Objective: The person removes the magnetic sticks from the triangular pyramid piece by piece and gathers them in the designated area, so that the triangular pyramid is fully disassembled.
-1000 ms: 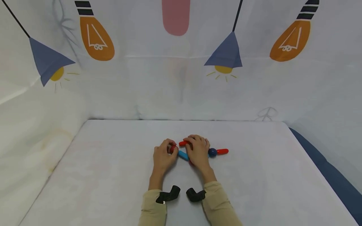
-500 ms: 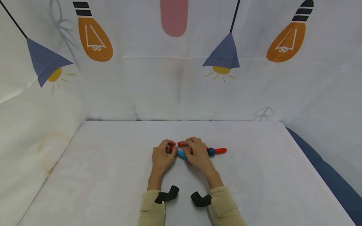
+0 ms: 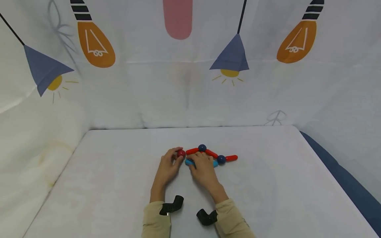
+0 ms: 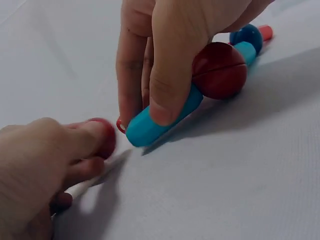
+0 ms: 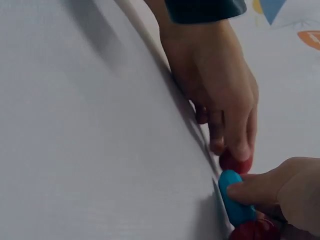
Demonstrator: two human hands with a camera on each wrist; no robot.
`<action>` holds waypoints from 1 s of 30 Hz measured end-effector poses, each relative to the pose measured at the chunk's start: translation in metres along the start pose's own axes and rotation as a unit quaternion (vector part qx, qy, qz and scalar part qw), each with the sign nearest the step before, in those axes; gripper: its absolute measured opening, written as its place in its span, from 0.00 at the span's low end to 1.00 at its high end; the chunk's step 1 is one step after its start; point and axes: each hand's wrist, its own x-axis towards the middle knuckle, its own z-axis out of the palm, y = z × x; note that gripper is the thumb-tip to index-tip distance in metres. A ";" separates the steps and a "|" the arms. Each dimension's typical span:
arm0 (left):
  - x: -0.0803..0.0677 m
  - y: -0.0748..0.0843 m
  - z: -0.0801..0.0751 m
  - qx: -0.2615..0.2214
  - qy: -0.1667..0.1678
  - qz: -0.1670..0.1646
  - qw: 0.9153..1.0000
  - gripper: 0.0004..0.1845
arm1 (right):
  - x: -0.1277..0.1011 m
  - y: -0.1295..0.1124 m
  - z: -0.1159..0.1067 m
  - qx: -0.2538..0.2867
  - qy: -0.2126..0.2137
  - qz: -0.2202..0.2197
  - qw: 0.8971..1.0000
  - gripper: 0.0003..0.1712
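Note:
A chain of red rods [image 3: 192,151] and dark blue balls [image 3: 202,147] lies mid-table and ends in a red rod [image 3: 231,158] at the right. My left hand [image 3: 167,169] pinches a red ball [image 3: 181,153] at the chain's left end, the red ball [image 5: 235,164] sitting under its fingertips. My right hand [image 3: 203,171] grips a light blue rod [image 3: 190,162] between thumb and fingers. The light blue rod [image 4: 160,117] lies flat, its free end close to the left hand's ball. Its other end meets a dark red ball [image 4: 219,70].
The white cloth-covered table [image 3: 119,185] is walled by printed fabric at the back and left. A dark blue strip [image 3: 342,178] runs along its right edge. Black wrist-camera mounts [image 3: 172,205] sit on both beige sleeves.
My right hand has drawn back toward me off the chain, uncovering a blue ball and a red rod, and now holds the light blue rod. The left hand stays at the red ball.

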 end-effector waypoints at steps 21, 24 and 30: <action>0.034 0.004 0.001 0.063 0.085 -0.091 0.990 0.20 | -0.010 0.026 -0.031 0.057 -0.025 -0.051 0.997 0.12; 0.041 0.001 0.000 0.069 0.082 -0.096 0.990 0.20 | -0.011 0.034 -0.039 0.059 -0.037 -0.048 0.996 0.12; 0.048 -0.009 0.006 0.083 0.075 -0.073 0.991 0.22 | -0.014 0.043 -0.043 0.093 -0.092 -0.060 0.990 0.12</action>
